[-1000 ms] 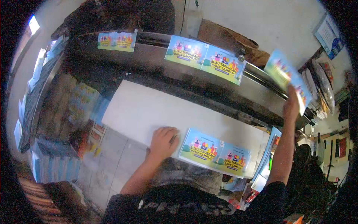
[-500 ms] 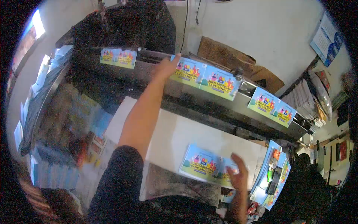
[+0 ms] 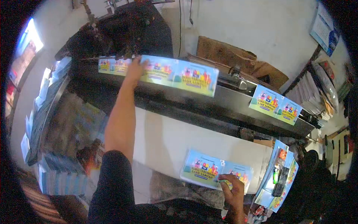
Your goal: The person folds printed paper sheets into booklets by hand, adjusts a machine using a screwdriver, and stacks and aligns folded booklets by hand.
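My left hand (image 3: 137, 71) reaches to the dark rail (image 3: 231, 100) and grips the left end of a printed cover sheet (image 3: 195, 79), which is blurred. Left of it a smaller-looking sheet (image 3: 106, 66) hangs on the same rail, partly behind the hand. Another printed sheet (image 3: 275, 104) lies over the rail at the right. On the white board (image 3: 167, 130) rests a stack of the same sheets (image 3: 201, 168). My right hand (image 3: 233, 188) is over the right half of that stack, thumb and forefinger curled near its surface; whether it pinches a sheet is unclear.
Brown cardboard (image 3: 227, 56) leans behind the rail. Bundled booklets (image 3: 63, 177) stand at the lower left. At the right, more printed sheets (image 3: 266, 186) hold a black object (image 3: 280, 182) and a green item (image 3: 275, 175). A calendar (image 3: 323, 30) hangs on the wall.
My left hand has moved left along the rail, and the middle sheet has shifted left with it. The right sheet was laid on the rail earlier. My right hand has lowered over the stack.
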Demonstrator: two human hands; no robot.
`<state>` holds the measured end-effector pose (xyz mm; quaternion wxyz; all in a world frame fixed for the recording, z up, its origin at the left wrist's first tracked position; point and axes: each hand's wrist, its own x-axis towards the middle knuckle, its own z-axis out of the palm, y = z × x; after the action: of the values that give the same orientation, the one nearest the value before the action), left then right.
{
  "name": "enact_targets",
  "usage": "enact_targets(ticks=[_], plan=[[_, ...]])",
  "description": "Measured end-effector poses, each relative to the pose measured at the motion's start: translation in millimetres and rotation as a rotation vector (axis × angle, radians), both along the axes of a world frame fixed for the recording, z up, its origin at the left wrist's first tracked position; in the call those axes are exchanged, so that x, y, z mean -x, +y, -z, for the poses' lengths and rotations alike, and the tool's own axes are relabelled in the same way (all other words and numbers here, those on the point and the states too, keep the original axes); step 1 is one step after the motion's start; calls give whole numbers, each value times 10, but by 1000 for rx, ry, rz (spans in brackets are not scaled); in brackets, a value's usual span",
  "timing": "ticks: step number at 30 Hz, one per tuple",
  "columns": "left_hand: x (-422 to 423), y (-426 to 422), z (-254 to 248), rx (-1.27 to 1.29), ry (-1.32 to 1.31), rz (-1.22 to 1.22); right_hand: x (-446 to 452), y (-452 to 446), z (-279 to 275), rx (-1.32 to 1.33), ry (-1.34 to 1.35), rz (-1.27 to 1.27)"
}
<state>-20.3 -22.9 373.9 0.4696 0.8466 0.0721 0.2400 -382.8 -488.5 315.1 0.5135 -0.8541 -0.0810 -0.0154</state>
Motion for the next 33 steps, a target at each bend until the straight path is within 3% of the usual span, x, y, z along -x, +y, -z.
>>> enact_targets(ticks=[4, 7, 9, 11, 13, 15, 17, 19, 26, 28, 29, 31, 33], plan=[[88, -491, 73, -104, -19, 119, -21, 34, -122, -2, -29, -8], [134, -750, 11, 16, 9, 109, 20, -14, -193, 47, -10, 7], [-317, -538, 411, -17, -1, 312, 34, -38, -236, 67, 22, -20], [37, -726, 154, -121, 12, 197, 18, -31, -230, 198, -30, 63], [101, -763, 248, -284, -40, -187, -62, -112, -129, 432, -47, -63], [455, -745, 107, 23, 70, -137, -94, -163, 97, 787, -195, -197], [835, -754, 415, -57, -146, -90, 14, -94, 159, 903, -212, -354], [1397, -880, 694, -129, -188, -123, 104, -139, 260, 1029, -212, -470], [3522, -1842, 1118, -172, -232, 286, 108, -91, 367, 1046, -233, -507], [3955, -2140, 1092, -224, -292, 498, 53, -68, 178, 981, 54, -498], [4124, -2247, 1078, -273, -336, 648, -46, -151, 151, 984, 50, -512], [4245, -2474, 1185, -336, -339, 682, -344, -459, 132, 856, 130, -660], [4202, -2614, 1302, -393, -351, 733, -729, -380, -269, 916, 276, -529]])
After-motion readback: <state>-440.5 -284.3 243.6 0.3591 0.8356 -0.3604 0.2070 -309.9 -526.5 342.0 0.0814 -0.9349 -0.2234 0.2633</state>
